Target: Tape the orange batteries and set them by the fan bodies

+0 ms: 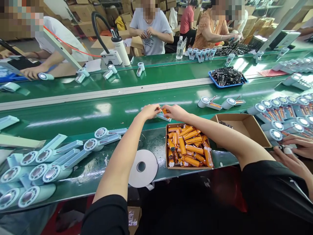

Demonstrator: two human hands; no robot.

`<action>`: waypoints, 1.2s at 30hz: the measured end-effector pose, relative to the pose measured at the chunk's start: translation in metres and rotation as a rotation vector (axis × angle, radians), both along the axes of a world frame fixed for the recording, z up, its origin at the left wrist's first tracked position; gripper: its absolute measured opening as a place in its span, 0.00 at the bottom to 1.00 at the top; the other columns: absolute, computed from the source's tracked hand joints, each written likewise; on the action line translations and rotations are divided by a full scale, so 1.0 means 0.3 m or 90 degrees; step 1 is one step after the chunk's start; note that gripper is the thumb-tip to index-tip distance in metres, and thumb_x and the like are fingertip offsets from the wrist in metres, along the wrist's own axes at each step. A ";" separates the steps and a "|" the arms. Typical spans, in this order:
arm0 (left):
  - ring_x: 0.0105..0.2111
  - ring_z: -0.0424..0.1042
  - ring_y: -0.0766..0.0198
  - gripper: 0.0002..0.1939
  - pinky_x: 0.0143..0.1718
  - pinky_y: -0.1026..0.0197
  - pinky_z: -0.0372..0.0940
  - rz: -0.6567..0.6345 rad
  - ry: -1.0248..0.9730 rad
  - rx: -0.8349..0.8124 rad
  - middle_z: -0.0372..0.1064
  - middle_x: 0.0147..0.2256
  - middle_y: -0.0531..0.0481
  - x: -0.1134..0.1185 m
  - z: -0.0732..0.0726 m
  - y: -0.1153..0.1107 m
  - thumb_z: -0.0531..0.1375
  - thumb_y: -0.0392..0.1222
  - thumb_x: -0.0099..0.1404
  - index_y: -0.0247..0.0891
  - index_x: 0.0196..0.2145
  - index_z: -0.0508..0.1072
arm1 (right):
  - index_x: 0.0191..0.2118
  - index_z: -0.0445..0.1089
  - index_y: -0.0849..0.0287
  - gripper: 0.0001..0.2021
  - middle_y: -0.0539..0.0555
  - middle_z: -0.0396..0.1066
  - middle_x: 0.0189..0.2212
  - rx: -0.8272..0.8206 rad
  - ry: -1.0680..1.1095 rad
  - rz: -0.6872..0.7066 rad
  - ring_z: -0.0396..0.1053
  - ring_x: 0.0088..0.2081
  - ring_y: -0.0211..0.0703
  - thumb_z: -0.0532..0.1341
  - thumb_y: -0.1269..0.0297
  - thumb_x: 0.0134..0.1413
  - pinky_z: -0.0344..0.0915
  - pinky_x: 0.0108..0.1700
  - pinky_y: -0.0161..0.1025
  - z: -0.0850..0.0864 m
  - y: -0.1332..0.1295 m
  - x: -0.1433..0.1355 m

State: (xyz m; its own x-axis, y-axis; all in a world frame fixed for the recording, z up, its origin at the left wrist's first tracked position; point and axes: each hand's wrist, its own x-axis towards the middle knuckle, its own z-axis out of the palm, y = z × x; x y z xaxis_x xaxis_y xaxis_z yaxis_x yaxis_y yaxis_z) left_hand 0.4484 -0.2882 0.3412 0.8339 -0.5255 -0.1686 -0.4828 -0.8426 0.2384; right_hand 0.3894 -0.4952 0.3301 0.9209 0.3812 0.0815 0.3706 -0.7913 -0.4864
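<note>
In the middle of the frame, I saw an orange battery [165,112] at the near end of a pale blue handle [164,117]; whether it rested in it, I couldn't tell. My right hand [174,112] had its fingers closed round the battery. My left hand [150,111] was bunched beside it, fingertips close together near a thin wire, though I couldn't tell if they gripped it.

I judged the battery small and fairly light, stiff in body but slick in its wrap, with wires that could tear. The wrapped sides looked the place to hold, not the leads.

Just below, right of centre, a cardboard box [193,168] held a heap of similar batteries. A white roll of tape [149,169] lay left of it. Blue fans [90,144] spread across the lower left, and more fans [276,103] crowded the right edge, near a co-worker's hands [290,160].
</note>
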 end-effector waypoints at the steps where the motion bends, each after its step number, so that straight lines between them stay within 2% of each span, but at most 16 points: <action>1: 0.49 0.76 0.53 0.11 0.47 0.60 0.64 0.013 -0.004 -0.012 0.79 0.49 0.47 -0.001 -0.009 -0.004 0.58 0.48 0.72 0.46 0.48 0.76 | 0.61 0.72 0.53 0.22 0.51 0.81 0.36 -0.039 -0.004 0.009 0.77 0.37 0.44 0.67 0.62 0.61 0.65 0.41 0.36 0.005 0.000 0.002; 7: 0.51 0.76 0.53 0.11 0.49 0.60 0.64 0.082 -0.023 -0.081 0.80 0.49 0.47 -0.004 -0.048 -0.036 0.58 0.48 0.73 0.47 0.48 0.75 | 0.62 0.70 0.51 0.22 0.54 0.81 0.41 -0.220 0.019 0.049 0.77 0.40 0.49 0.65 0.58 0.63 0.62 0.40 0.37 0.048 0.004 0.016; 11: 0.50 0.76 0.52 0.10 0.48 0.59 0.65 0.100 -0.024 -0.112 0.80 0.49 0.46 -0.014 -0.056 -0.056 0.57 0.45 0.73 0.46 0.47 0.76 | 0.65 0.69 0.49 0.24 0.57 0.81 0.43 -0.302 0.037 0.083 0.78 0.42 0.53 0.63 0.57 0.65 0.64 0.42 0.39 0.049 0.017 0.009; 15: 0.51 0.76 0.54 0.09 0.47 0.59 0.65 0.105 -0.025 -0.135 0.80 0.51 0.47 -0.022 -0.061 -0.076 0.57 0.43 0.73 0.46 0.47 0.75 | 0.63 0.71 0.48 0.21 0.58 0.80 0.50 -0.321 0.053 0.104 0.78 0.48 0.55 0.56 0.55 0.69 0.67 0.47 0.43 0.023 0.038 0.012; 19: 0.50 0.76 0.54 0.09 0.48 0.59 0.66 0.113 -0.038 -0.145 0.80 0.48 0.45 -0.036 -0.041 -0.100 0.57 0.41 0.73 0.44 0.48 0.75 | 0.55 0.77 0.53 0.19 0.61 0.81 0.48 -0.345 0.075 0.104 0.78 0.49 0.57 0.58 0.51 0.67 0.70 0.48 0.44 0.025 0.054 0.044; 21: 0.52 0.75 0.52 0.11 0.51 0.56 0.66 0.115 -0.059 -0.155 0.79 0.50 0.42 -0.075 -0.021 -0.095 0.58 0.41 0.72 0.42 0.51 0.74 | 0.52 0.79 0.53 0.17 0.61 0.81 0.47 -0.347 0.071 0.096 0.79 0.49 0.56 0.60 0.53 0.65 0.71 0.49 0.44 0.041 0.043 0.060; 24: 0.60 0.69 0.51 0.17 0.59 0.53 0.64 0.091 -0.110 -0.190 0.75 0.56 0.41 -0.216 -0.005 -0.030 0.61 0.44 0.71 0.41 0.56 0.72 | 0.54 0.79 0.53 0.16 0.61 0.79 0.54 -0.332 0.037 0.065 0.78 0.53 0.56 0.60 0.61 0.66 0.71 0.53 0.46 0.067 -0.013 0.059; 26: 0.59 0.70 0.52 0.14 0.60 0.53 0.64 0.048 -0.139 -0.220 0.76 0.55 0.43 -0.367 -0.016 0.063 0.62 0.47 0.71 0.42 0.52 0.75 | 0.58 0.77 0.53 0.18 0.60 0.76 0.59 -0.289 -0.005 0.047 0.75 0.58 0.55 0.57 0.65 0.68 0.70 0.58 0.48 0.080 -0.073 0.029; 28: 0.53 0.75 0.53 0.11 0.59 0.52 0.67 -0.011 -0.130 -0.235 0.79 0.49 0.44 -0.548 -0.044 0.188 0.62 0.51 0.71 0.42 0.44 0.79 | 0.59 0.77 0.55 0.18 0.58 0.75 0.60 -0.193 -0.062 0.020 0.73 0.61 0.54 0.57 0.64 0.69 0.67 0.63 0.50 0.095 -0.145 -0.033; 30: 0.53 0.76 0.52 0.14 0.63 0.48 0.65 -0.071 -0.089 -0.210 0.80 0.49 0.45 -0.731 -0.080 0.332 0.65 0.52 0.68 0.44 0.46 0.79 | 0.55 0.79 0.56 0.16 0.57 0.78 0.57 -0.060 -0.104 -0.016 0.75 0.59 0.53 0.59 0.61 0.68 0.68 0.64 0.51 0.118 -0.219 -0.131; 32: 0.63 0.68 0.43 0.32 0.68 0.37 0.59 -0.083 -0.082 -0.130 0.73 0.60 0.42 -0.886 -0.116 0.468 0.70 0.53 0.60 0.46 0.60 0.73 | 0.52 0.81 0.53 0.14 0.54 0.81 0.53 0.057 -0.104 -0.031 0.78 0.54 0.52 0.61 0.57 0.67 0.73 0.59 0.52 0.152 -0.279 -0.262; 33: 0.67 0.63 0.38 0.38 0.67 0.33 0.59 -0.077 -0.092 -0.090 0.68 0.64 0.41 -0.945 -0.131 0.524 0.72 0.51 0.57 0.46 0.64 0.69 | 0.51 0.81 0.51 0.14 0.53 0.82 0.51 0.102 -0.093 -0.023 0.79 0.52 0.51 0.62 0.56 0.67 0.75 0.57 0.51 0.171 -0.299 -0.336; 35: 0.70 0.58 0.36 0.38 0.65 0.32 0.62 -0.074 -0.119 -0.047 0.63 0.68 0.40 -1.023 -0.147 0.599 0.70 0.42 0.57 0.47 0.65 0.69 | 0.48 0.82 0.48 0.11 0.52 0.83 0.48 0.171 -0.072 0.009 0.80 0.50 0.50 0.64 0.56 0.66 0.77 0.54 0.50 0.203 -0.306 -0.487; 36: 0.69 0.59 0.36 0.35 0.64 0.33 0.64 -0.072 -0.144 -0.056 0.64 0.67 0.40 -1.043 -0.146 0.615 0.68 0.39 0.58 0.47 0.63 0.70 | 0.46 0.82 0.48 0.09 0.52 0.83 0.47 0.202 -0.061 0.023 0.80 0.50 0.49 0.65 0.57 0.65 0.78 0.52 0.49 0.212 -0.293 -0.559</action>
